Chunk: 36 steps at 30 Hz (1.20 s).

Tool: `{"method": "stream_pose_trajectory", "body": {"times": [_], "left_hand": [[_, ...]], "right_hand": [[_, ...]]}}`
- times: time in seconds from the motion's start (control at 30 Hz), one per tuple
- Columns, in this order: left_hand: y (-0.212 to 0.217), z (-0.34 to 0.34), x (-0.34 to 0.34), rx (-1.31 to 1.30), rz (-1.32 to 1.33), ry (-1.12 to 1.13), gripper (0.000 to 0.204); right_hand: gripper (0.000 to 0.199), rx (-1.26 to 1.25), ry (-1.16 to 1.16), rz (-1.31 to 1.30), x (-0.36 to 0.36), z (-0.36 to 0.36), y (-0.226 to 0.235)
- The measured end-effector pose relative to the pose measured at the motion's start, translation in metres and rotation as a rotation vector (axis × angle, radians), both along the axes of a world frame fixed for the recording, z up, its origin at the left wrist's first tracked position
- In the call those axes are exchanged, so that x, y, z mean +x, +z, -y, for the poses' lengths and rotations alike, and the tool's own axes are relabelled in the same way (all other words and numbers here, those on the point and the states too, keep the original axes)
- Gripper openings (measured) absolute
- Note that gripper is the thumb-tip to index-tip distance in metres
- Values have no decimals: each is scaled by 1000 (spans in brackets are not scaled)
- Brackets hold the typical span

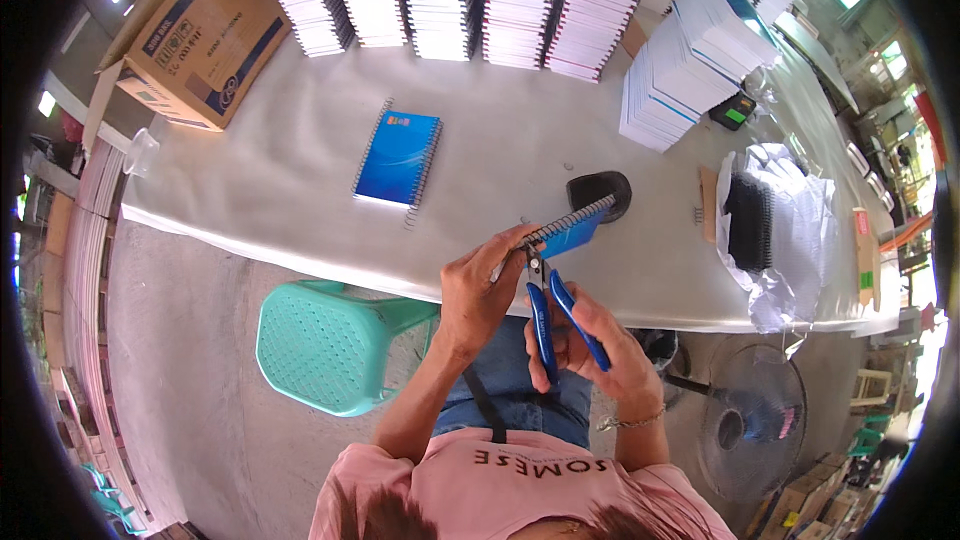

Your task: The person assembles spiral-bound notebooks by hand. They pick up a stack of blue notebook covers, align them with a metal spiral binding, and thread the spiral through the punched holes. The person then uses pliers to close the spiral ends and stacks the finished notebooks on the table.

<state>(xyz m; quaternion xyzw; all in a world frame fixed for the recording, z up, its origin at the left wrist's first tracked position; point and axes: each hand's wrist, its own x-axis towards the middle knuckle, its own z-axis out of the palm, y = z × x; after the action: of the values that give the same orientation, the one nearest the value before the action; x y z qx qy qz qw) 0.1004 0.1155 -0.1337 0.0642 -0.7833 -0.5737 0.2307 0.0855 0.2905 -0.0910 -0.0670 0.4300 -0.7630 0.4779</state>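
Observation:
My left hand (478,292) is closed around the near end of a blue spiral notebook (572,237), holding it tilted above the table's front edge. Its wire coil faces up. In my right hand (610,350) are wire cutters (541,325) with blue handles, the handles spread apart. The jaws point up at the coil's near end, beside my left fingertips. Whether they touch the wire is hard to make out. Another blue spiral notebook (398,158) lies flat on the table to the left, a bit of coil sticking out past its lower corner.
Tall stacks of spiral notebooks (435,0) line the table's far side. A cardboard box (205,40) stands far left, a pile of unbound pages (690,60) far right. Black coils (750,220) lie in white wrapping at right. A green stool (325,348) and a fan (750,425) flank me.

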Motion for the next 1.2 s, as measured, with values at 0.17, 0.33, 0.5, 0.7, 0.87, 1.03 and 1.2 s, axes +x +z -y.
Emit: {"method": "stream_pose_trajectory", "body": {"times": [0.17, 0.33, 0.5, 0.7, 0.87, 1.03, 1.2], "left_hand": [[37, 41, -7, 77, 53, 162, 23], [69, 125, -24, -41, -145, 251, 32], [16, 169, -41, 211, -227, 351, 27], [-25, 170, -35, 8, 32, 457, 29], [-29, 169, -27, -281, 62, 568, 22], [-24, 164, -22, -288, 69, 578, 19], [-25, 162, -20, -307, 84, 581, 17]], "right_hand": [[44, 513, -308, -712, -30, -37, -32], [46, 1333, -616, -1249, -78, -94, -78], [51, 1554, -836, -1345, -89, -106, -106], [48, 1547, -815, -1357, -84, -104, -100], [46, 1530, -828, -1367, -83, -103, -98], [47, 1544, -859, -1370, -83, -103, -99], [48, 1580, -856, -1376, -84, -104, -100]]}}
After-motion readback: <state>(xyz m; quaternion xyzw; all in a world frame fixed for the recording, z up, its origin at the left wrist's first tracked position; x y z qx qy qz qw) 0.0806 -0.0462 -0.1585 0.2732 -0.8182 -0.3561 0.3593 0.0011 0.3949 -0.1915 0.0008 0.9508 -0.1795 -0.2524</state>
